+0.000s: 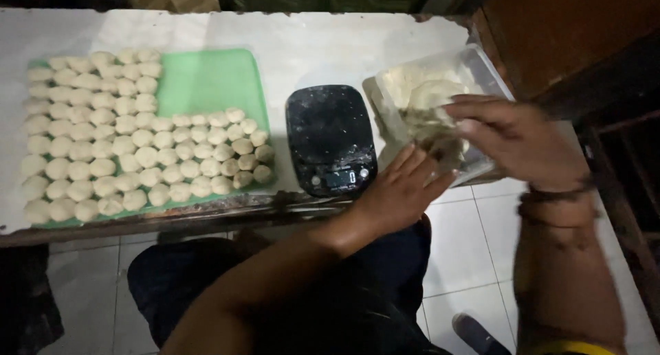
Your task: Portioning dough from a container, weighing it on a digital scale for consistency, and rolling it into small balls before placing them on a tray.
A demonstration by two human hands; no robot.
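My right hand (515,138) reaches into the clear plastic tub (481,70) at the table's right end, fingers curled onto the lump of pale dough (423,97) inside it. My left hand (402,190) lies just beside the tub's near edge, fingers extended and touching the dough, gripping nothing that I can see. Left of it sits the black digital scale (330,138), its platform bare. Further left, the green tray (213,80) holds rows of small dough balls (130,142).

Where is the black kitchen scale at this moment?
In the head view, the black scale sits mid-table, between the green tray of dough balls on its left and the clear dough container on its right.
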